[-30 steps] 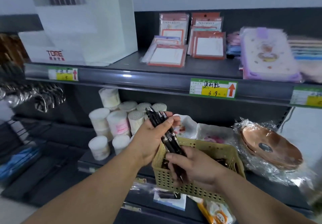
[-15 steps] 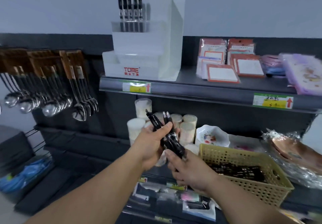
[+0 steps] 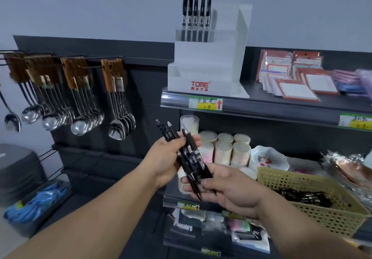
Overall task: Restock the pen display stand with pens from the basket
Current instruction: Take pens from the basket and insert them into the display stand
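My left hand [image 3: 167,156] grips a bundle of black pens [image 3: 188,154], tips pointing up and left. My right hand [image 3: 231,188] holds the lower ends of the same bundle. Both hands are in front of the lower shelf, left of the yellow perforated basket [image 3: 314,216], which holds more black pens [image 3: 306,196]. The white tiered pen display stand [image 3: 207,65] marked TOME stands on the upper shelf, above my hands. Several black pens [image 3: 196,11] stand upright in its top tier; the lower tiers look bare.
Spoons with wooden handles [image 3: 80,101] hang on hooks at the left. Notepad packs [image 3: 293,79] lie on the upper shelf right of the stand. Round white tubs [image 3: 223,148] and a floral dish [image 3: 267,158] sit behind my hands. Wrapped plates [image 3: 352,170] are at the far right.
The view swung up and left, bringing the stand into full sight. My hands lifted the pen bundle out of the basket and carried it left, away from the basket.
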